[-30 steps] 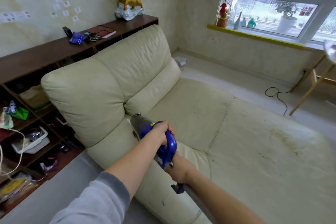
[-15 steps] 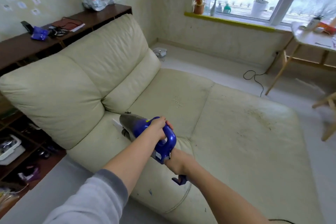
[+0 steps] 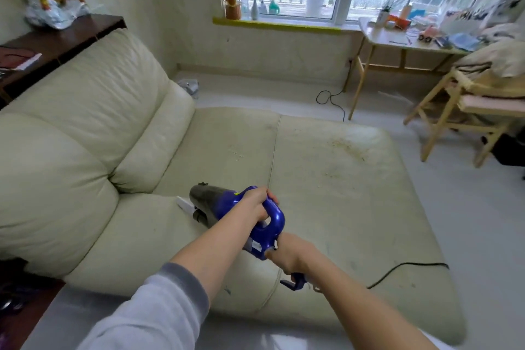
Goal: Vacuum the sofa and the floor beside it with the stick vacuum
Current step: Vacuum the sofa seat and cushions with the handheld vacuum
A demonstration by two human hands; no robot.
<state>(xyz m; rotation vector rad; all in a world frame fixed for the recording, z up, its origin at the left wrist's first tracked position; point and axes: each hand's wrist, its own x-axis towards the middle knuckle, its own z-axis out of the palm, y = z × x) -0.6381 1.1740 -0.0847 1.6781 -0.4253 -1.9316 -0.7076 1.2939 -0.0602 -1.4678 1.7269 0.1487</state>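
Hands: left hand (image 3: pixel 257 203) gripping the loop handle of the blue vacuum (image 3: pixel 241 212); right hand (image 3: pixel 289 257) curled round its rear end. Nozzle (image 3: pixel 184 204) rests on the sofa (image 3: pixel 326 193) seat beside the back cushion. Advice: slow overlapping passes toward the crumbs (image 3: pixel 345 148). Containers: dark dust cup (image 3: pixel 204 197), contents unreadable; windowsill basket (image 3: pixel 233 10) holding a red ornament.
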